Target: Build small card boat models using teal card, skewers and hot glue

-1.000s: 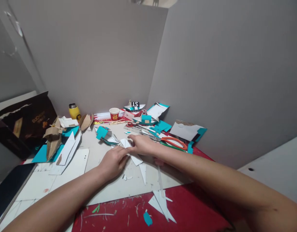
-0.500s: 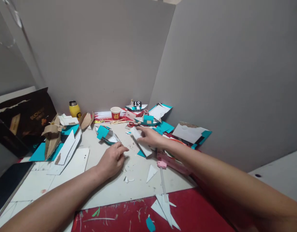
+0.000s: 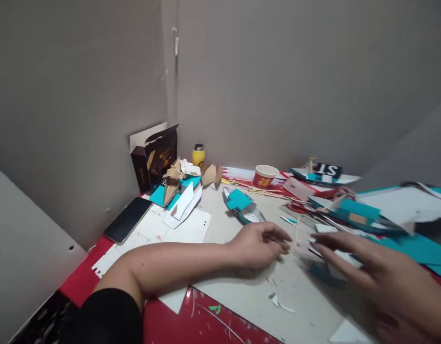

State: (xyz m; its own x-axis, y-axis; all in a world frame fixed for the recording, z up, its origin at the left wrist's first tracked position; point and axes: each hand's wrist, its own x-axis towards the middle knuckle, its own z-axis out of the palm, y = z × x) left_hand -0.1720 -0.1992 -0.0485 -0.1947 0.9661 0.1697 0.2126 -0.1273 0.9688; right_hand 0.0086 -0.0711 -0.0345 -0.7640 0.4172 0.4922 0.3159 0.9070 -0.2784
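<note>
Walls (image 3: 80,95) show farther left than a second ago, above red table (image 3: 166,325) and pale board (image 3: 306,310), where we have parted left hand (image 3: 258,246), loosely curled, nothing visible in it, beside the boat (image 3: 240,200), from right hand (image 3: 381,274), at a white piece (image 3: 349,259), grip indeterminable, so we judge joint handling paused.

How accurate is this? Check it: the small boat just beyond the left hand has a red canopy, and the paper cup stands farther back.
The colour is wrong: the head view shows the small boat just beyond the left hand with a teal canopy. The paper cup does stand farther back.
</note>
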